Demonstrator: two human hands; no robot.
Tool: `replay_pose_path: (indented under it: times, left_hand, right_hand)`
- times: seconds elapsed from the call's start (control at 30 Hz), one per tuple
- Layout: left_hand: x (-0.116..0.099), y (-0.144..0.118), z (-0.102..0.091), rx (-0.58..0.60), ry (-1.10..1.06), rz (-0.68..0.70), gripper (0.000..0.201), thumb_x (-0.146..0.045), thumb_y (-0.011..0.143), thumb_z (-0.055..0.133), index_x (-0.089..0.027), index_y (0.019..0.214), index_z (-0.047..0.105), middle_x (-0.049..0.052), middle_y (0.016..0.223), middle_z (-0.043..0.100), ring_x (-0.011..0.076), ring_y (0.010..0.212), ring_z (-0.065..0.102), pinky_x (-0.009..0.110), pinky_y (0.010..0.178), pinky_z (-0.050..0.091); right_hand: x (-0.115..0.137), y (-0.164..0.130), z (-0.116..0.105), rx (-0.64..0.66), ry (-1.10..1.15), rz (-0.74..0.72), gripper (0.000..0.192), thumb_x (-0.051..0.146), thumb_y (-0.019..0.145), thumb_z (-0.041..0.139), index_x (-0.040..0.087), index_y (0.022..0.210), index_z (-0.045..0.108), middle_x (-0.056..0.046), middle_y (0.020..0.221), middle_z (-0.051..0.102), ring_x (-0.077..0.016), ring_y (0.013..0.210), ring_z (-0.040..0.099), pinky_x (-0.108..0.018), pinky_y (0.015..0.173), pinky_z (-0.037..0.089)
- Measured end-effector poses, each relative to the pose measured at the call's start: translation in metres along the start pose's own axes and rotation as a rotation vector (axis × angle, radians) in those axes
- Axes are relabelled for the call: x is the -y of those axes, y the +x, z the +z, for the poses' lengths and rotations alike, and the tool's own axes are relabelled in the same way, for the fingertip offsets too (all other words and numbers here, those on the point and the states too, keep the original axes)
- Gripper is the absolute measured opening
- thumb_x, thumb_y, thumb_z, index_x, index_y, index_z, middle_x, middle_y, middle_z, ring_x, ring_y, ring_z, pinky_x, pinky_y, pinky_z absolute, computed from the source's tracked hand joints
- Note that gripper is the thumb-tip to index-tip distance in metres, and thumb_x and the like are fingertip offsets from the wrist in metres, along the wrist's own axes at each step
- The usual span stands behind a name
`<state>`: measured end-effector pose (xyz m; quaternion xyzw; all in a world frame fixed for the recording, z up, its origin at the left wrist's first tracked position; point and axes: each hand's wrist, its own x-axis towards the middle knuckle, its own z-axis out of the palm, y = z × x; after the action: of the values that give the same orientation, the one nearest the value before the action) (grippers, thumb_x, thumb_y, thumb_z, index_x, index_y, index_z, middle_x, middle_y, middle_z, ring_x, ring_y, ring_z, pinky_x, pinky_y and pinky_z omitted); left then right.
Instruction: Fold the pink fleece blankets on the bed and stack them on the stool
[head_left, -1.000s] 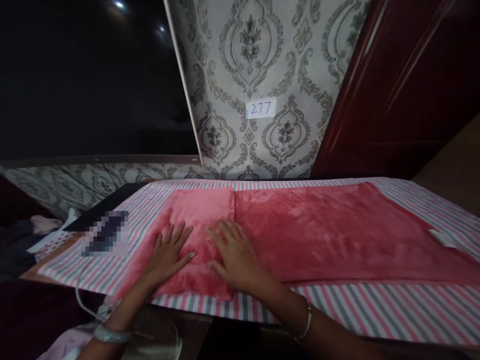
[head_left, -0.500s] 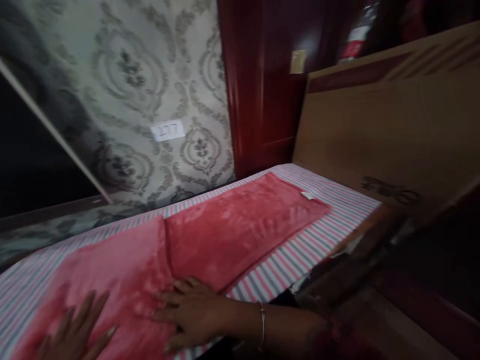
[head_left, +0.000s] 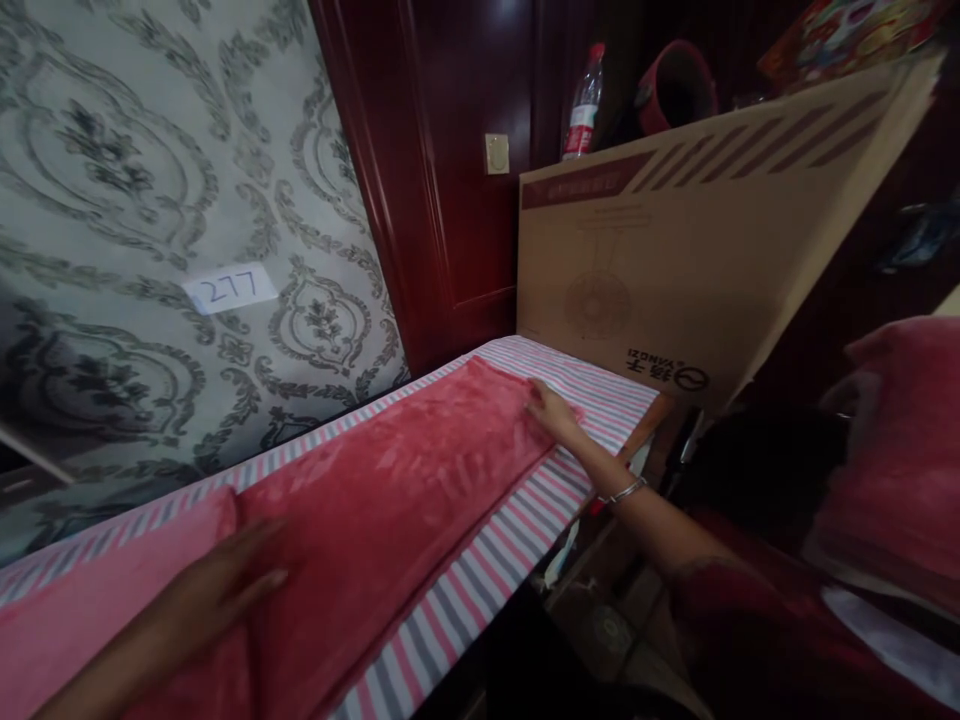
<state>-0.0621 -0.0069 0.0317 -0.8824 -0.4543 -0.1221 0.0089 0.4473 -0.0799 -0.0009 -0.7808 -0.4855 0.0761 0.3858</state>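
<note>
A fuzzy pink cloth (head_left: 390, 490) lies spread along a striped pink, grey and white sheet (head_left: 480, 580) on a table. Its left end is folded over into a lighter double layer (head_left: 90, 620). My left hand (head_left: 217, 585) rests flat on the cloth beside that fold, fingers apart. My right hand (head_left: 551, 410), a bangle on its wrist, is stretched out to the cloth's far right corner with its fingers closed on the fabric there.
A big cardboard box (head_left: 675, 250) stands on edge just past the table's right end. On the ledge behind it are a plastic bottle (head_left: 583, 105) and a red cup (head_left: 675, 95). Patterned wallpaper with a "277" label (head_left: 229, 288) and a dark red door (head_left: 450, 180) lie behind.
The view has swung right. My right hand left the fold and reached across to the cloth's far right corner. My left hand stays near the fold.
</note>
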Motion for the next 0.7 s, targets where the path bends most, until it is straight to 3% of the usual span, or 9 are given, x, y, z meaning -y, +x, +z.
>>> replay_pose_path:
  times: [0.03, 0.13, 0.2, 0.3, 0.43, 0.57, 0.7]
  left_hand:
    - [-0.011, 0.019, 0.007, 0.123, -0.032, 0.056, 0.065, -0.067, 0.077, 0.048, -0.029, 0.127, 0.068, 0.001, 0.136, 0.066, 0.0266, 0.127, 0.062, 0.038, 0.109, 0.048]
    - [-0.053, 0.072, 0.033, 0.290, -0.017, 0.112, 0.074, -0.057, 0.085, 0.045, -0.014, 0.145, 0.053, 0.014, 0.154, 0.046, 0.0286, 0.142, 0.046, 0.044, 0.118, 0.035]
    - [-0.080, 0.094, 0.051, 0.267, 0.046, 0.104, 0.072, -0.052, 0.090, 0.043, -0.012, 0.150, 0.047, 0.017, 0.158, 0.039, 0.0330, 0.147, 0.038, 0.053, 0.120, 0.031]
    - [-0.107, 0.104, 0.078, 0.157, 0.134, 0.111, 0.065, -0.047, 0.095, 0.042, -0.019, 0.153, 0.042, 0.016, 0.161, 0.035, 0.0366, 0.150, 0.030, 0.063, 0.118, 0.027]
    - [-0.109, 0.096, 0.098, 0.094, 0.176, 0.130, 0.064, -0.047, 0.096, 0.040, -0.020, 0.154, 0.041, 0.014, 0.162, 0.035, 0.0361, 0.150, 0.031, 0.063, 0.117, 0.028]
    - [-0.102, 0.094, 0.101, 0.105, 0.178, 0.129, 0.064, -0.048, 0.096, 0.040, -0.022, 0.155, 0.040, 0.012, 0.162, 0.033, 0.0357, 0.150, 0.030, 0.062, 0.117, 0.030]
    - [-0.100, 0.097, 0.103, 0.100, 0.189, 0.127, 0.065, -0.050, 0.095, 0.040, -0.024, 0.155, 0.039, 0.010, 0.162, 0.032, 0.0354, 0.150, 0.030, 0.062, 0.118, 0.029]
  right_hand:
    - [-0.011, 0.008, -0.007, -0.016, -0.030, 0.039, 0.063, 0.015, 0.090, 0.053, 0.011, 0.152, 0.041, -0.019, 0.143, 0.058, -0.0296, 0.130, 0.056, -0.042, 0.108, 0.044]
    - [-0.038, 0.024, -0.014, -0.030, -0.115, 0.125, 0.066, 0.021, 0.092, 0.055, 0.008, 0.153, 0.037, -0.022, 0.144, 0.056, -0.0322, 0.133, 0.054, -0.041, 0.109, 0.041]
    - [-0.049, 0.032, -0.013, -0.014, -0.162, 0.169, 0.065, 0.027, 0.093, 0.055, 0.009, 0.153, 0.037, -0.022, 0.143, 0.057, -0.0323, 0.131, 0.054, -0.040, 0.107, 0.042]
    - [-0.062, 0.042, -0.008, 0.038, -0.211, 0.231, 0.059, 0.034, 0.093, 0.056, 0.012, 0.147, 0.046, -0.021, 0.135, 0.063, -0.0319, 0.123, 0.059, -0.040, 0.099, 0.046]
    - [-0.077, 0.052, -0.008, 0.107, -0.216, 0.262, 0.049, 0.038, 0.087, 0.064, 0.016, 0.131, 0.061, -0.016, 0.123, 0.070, -0.0282, 0.109, 0.066, -0.033, 0.086, 0.048]
    - [-0.090, 0.055, -0.012, 0.133, -0.163, 0.263, 0.045, 0.039, 0.080, 0.072, 0.016, 0.118, 0.067, -0.012, 0.110, 0.074, -0.0234, 0.094, 0.068, -0.028, 0.073, 0.046]
    - [-0.099, 0.056, -0.016, 0.151, -0.069, 0.253, 0.028, 0.039, 0.078, 0.071, 0.015, 0.092, 0.071, -0.006, 0.087, 0.073, -0.0195, 0.077, 0.065, -0.026, 0.063, 0.042]
